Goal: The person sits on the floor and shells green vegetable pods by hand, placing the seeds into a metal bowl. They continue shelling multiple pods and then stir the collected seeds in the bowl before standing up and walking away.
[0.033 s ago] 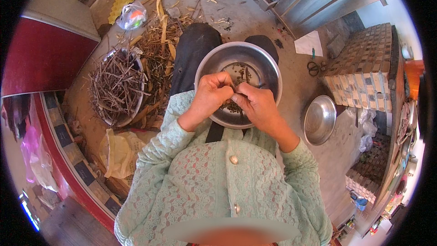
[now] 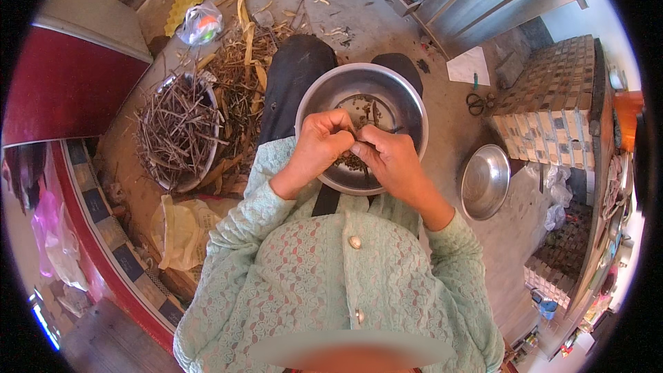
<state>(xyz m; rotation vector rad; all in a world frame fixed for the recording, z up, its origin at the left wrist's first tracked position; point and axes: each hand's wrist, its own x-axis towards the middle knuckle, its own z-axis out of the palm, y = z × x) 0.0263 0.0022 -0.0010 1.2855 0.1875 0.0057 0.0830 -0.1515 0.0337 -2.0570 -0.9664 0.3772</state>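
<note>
A metal basin (image 2: 320,90) rests on my lap, between my dark-trousered knees. Small greenish-brown beans (image 2: 351,161) and a few thin dark dry pods (image 2: 375,111) lie in its bottom. Over the basin my left hand (image 2: 322,142) and my right hand (image 2: 391,157) meet, fingertips almost touching. Both are closed in a pinch on a thin dark dry pod (image 2: 355,135), which the fingers mostly hide. My hands cover part of the beans beneath them.
A basin heaped with dry pods and stalks (image 2: 176,131) stands at the left, beside loose dry stalks (image 2: 238,76) on the floor. An unoccupied metal basin (image 2: 485,181) sits at the right, near a brick-patterned stove (image 2: 545,107). Scissors (image 2: 475,102) and white paper (image 2: 468,67) lie farther off.
</note>
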